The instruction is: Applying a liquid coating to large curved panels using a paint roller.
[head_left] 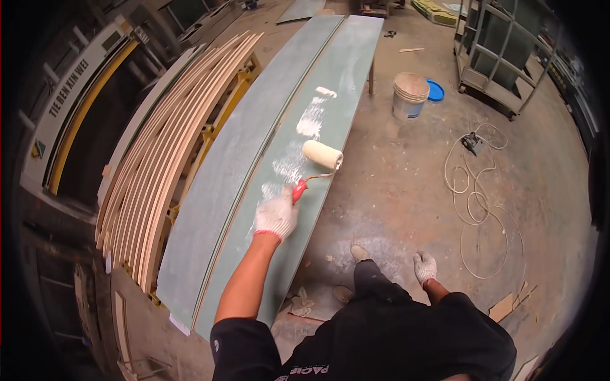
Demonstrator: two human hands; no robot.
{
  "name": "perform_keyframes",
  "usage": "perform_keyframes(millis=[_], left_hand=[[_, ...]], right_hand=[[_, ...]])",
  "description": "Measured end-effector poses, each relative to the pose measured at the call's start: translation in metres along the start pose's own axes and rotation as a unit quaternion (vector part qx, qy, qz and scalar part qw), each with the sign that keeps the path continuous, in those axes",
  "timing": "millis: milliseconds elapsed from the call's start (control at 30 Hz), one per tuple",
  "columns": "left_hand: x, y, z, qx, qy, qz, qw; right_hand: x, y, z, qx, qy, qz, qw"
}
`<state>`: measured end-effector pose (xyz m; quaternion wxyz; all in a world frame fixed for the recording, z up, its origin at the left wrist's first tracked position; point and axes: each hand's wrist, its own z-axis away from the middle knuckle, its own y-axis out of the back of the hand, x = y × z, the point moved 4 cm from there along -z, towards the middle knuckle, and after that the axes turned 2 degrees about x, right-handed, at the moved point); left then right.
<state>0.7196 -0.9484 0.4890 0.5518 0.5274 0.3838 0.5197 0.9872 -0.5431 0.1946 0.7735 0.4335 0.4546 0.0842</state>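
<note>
My left hand (277, 217), in a white knit glove with a red cuff, is closed round the red handle of a paint roller (323, 155). The roller's cream sleeve is over the near green-grey panel (346, 70), close to its right edge. Streaks of white coating (309, 127) run along that panel, ahead of and beside the roller. A second long panel (254, 120) lies alongside on the left, with a narrow gap between the two. My right hand (425, 267), also gloved, hangs at my side over the floor, its fingers loosely apart and nothing visible in it.
A white bucket (410, 96) stands right of the panels, beside a blue lid (434, 90). Looped cable (471, 190) lies on the floor to the right. Wooden strips (168, 152) fill a yellow rack at left. A wheeled metal rack (499, 57) stands back right. A crumpled cloth (302, 302) lies near my feet.
</note>
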Motion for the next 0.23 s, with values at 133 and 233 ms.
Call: perform_keyframes(millis=[133, 233], left_hand=[[-0.022, 0.031, 0.021, 0.005, 0.001, -0.084, 0.996], [-0.054, 0.030, 0.027, -0.054, 0.018, -0.124, 0.991]], right_hand=[[0.073, 0.010, -0.016, 0.047, -0.067, 0.022, 0.996], [0.160, 0.006, -0.045, 0.053, -0.188, -0.026, 0.980]])
